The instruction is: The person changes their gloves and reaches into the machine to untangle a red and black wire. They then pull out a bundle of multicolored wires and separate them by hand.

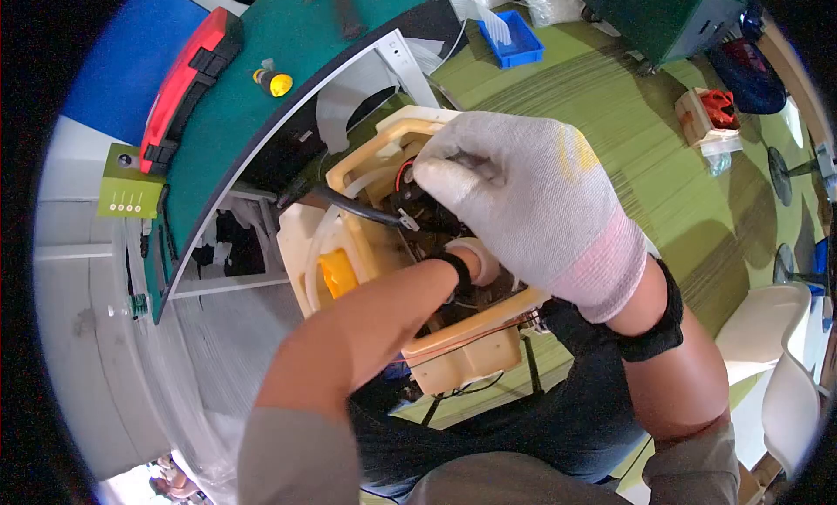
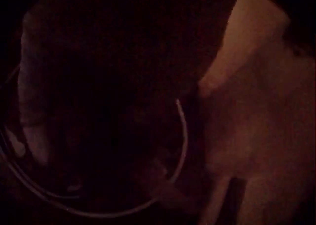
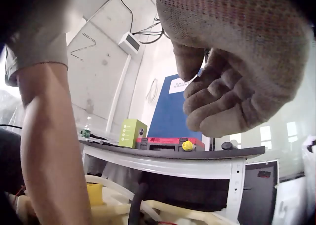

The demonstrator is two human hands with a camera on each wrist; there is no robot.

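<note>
My gloved right hand is raised over a cream plastic housing, its fingers curled in. In the right wrist view, a small pale piece shows at the thumb tip, beside the curled fingers. My left hand reaches down inside the housing; only the glove near the wrist shows and its fingers are hidden. The left wrist view is very dark, with a thin curved wire in it. A thick black hose crosses the housing, near a dark round part and a yellow part.
A green-topped workbench stands left of the housing, bearing a red-and-black case, a yellow-and-black tool and a hammer. On the floor beyond are a blue tray and a wooden box. A white chair stands at right.
</note>
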